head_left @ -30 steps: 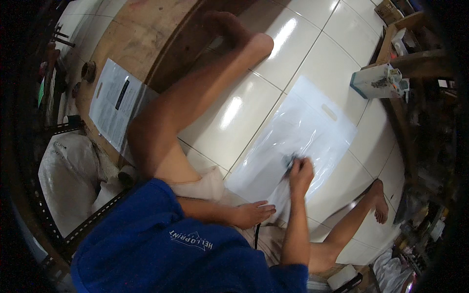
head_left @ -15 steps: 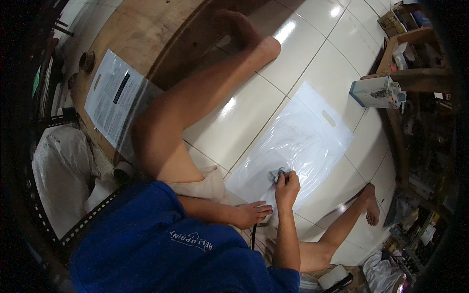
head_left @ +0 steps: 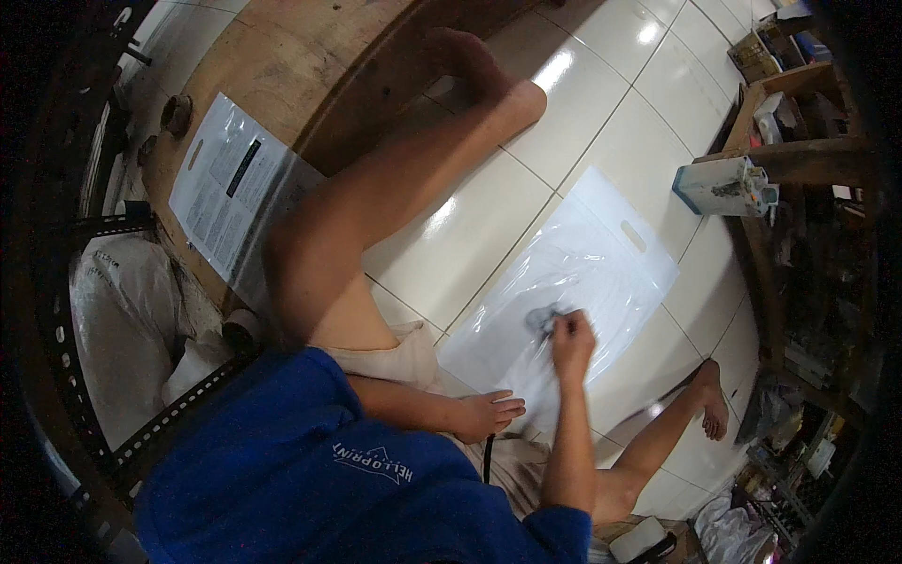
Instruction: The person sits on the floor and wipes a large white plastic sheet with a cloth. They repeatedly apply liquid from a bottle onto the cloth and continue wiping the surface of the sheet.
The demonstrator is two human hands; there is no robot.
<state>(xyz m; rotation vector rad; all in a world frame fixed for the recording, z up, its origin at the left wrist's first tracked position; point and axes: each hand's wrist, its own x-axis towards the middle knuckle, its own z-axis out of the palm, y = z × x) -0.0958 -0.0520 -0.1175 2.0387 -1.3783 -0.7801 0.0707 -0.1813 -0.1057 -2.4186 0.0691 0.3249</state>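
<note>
A white plastic bag [head_left: 601, 221] with a die-cut handle hole lies flat on the tiled floor between my legs, its clear glossy surface creased. My right hand [head_left: 573, 346] is closed around a small grey, crumpled wad that looks like a rag [head_left: 542, 320], pressed against the middle of the bag; motion blurs it. Near the bag's lower left corner rests my left hand [head_left: 493, 415], fingers stretched out and apart, holding nothing.
A second printed bag [head_left: 221, 179] lies on the wooden board [head_left: 272, 56] at left, beside a tape roll [head_left: 176, 115]. A rectangular can [head_left: 719, 186] stands at the right, next to a cluttered wooden shelf [head_left: 799, 160]. A white sack [head_left: 122, 320] sits behind a perforated metal frame.
My right hand has slid a little to the right and up across the bag with the wad. My left hand stays in about the same place.
</note>
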